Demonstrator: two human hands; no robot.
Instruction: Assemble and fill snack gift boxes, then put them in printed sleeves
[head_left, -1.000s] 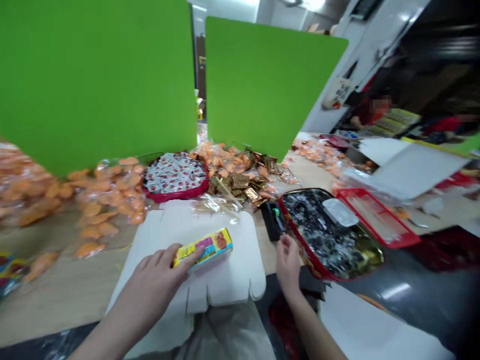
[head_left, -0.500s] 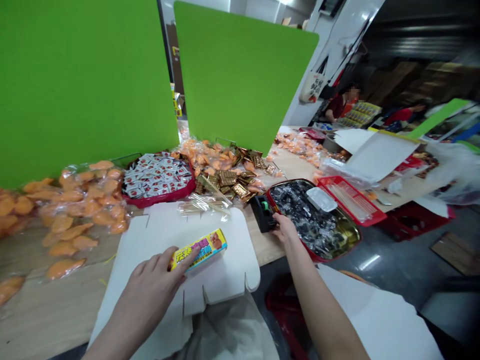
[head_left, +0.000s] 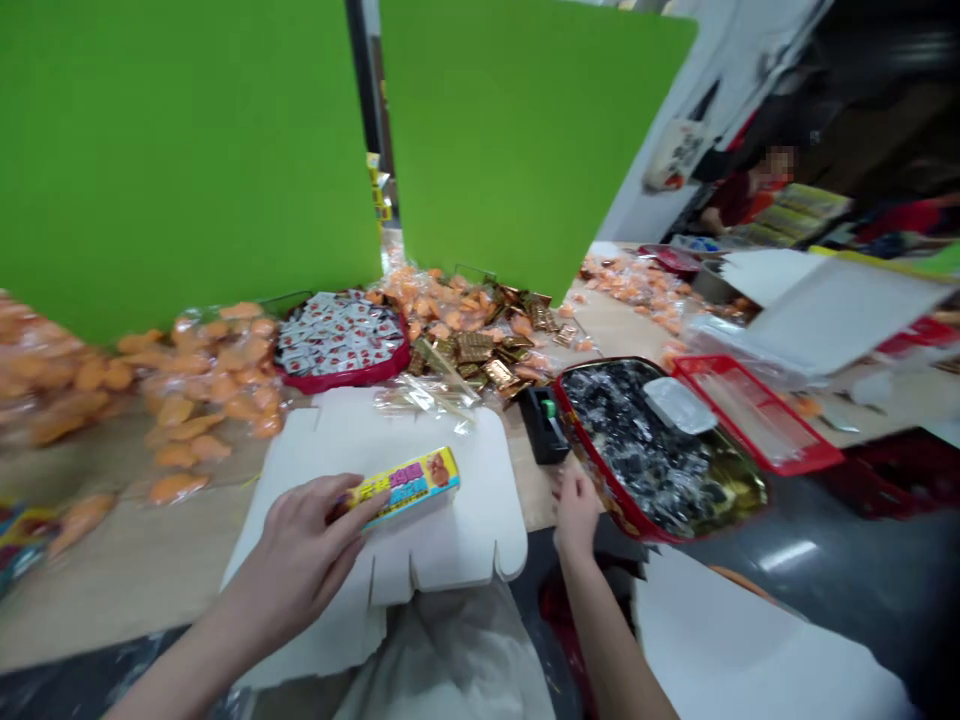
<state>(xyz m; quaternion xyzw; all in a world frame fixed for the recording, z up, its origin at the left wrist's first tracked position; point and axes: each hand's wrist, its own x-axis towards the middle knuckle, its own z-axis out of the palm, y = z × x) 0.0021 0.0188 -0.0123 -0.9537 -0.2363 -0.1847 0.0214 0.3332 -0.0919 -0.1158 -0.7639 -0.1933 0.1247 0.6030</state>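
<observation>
My left hand [head_left: 311, 535] is closed round the left end of a small yellow and blue printed box [head_left: 409, 482]. The box lies tilted over a stack of flat white cardboard [head_left: 480, 510]. My right hand [head_left: 576, 508] is just in front of a black tape dispenser [head_left: 546, 432] with a green core. Its fingers are curled together in a pinch, blurred, and what they hold, if anything, I cannot make out. Close to that hand on the right is a tin tray [head_left: 652, 450] of dark wrapped pieces, with a clear plastic lid [head_left: 680, 405] on top.
Orange wrapped pieces [head_left: 202, 400] and gold packets [head_left: 487, 350] lie behind the cardboard, beside a red tray of white sachets [head_left: 341, 340]. A red basket [head_left: 757, 410] holds pale sticks. Green partitions [head_left: 517, 140] stand behind. A person [head_left: 739, 200] is at the far right.
My right hand has drawn back from the tape dispenser towards me. My left hand keeps its hold on the box. The whole view has shifted a little.
</observation>
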